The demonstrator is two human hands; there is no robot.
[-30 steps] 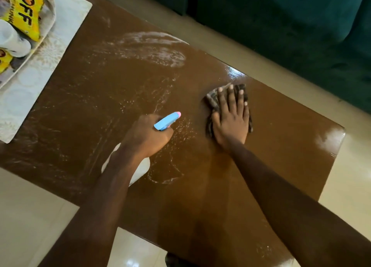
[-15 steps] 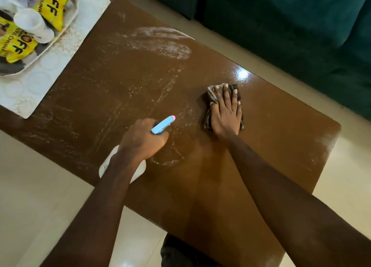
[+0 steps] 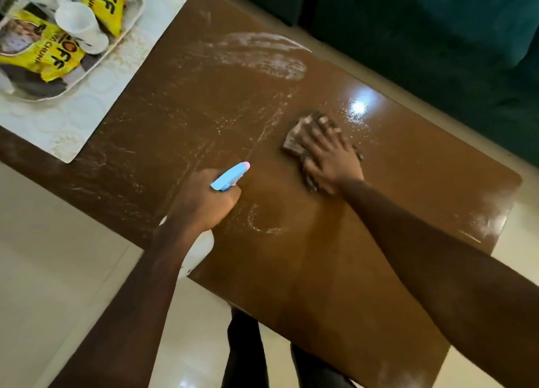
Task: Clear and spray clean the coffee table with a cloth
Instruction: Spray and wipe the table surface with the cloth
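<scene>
The brown glossy coffee table (image 3: pixel 364 271) fills the view, with white spray streaks and foam smears across its left and far parts. My left hand (image 3: pixel 204 201) grips a spray bottle (image 3: pixel 230 176) with a blue trigger head and pink nozzle tip; its white body shows below my wrist near the table's near edge. My right hand (image 3: pixel 329 154) lies flat, fingers spread, pressing a dark crumpled cloth (image 3: pixel 294 141) onto the tabletop to the right of the bottle. The hand is motion-blurred.
At the far left a cream lace mat (image 3: pixel 87 116) carries a tray (image 3: pixel 128 35) with yellow snack packets (image 3: pixel 43 58) and white cups (image 3: pixel 78 23). A dark green sofa (image 3: pixel 437 37) runs behind the table. Pale tiled floor (image 3: pixel 43 256) surrounds it.
My right hand has slid the cloth a little leftward and toward me across the table. The view has shifted so more of the tray shows. My left hand keeps the bottle in about the same place.
</scene>
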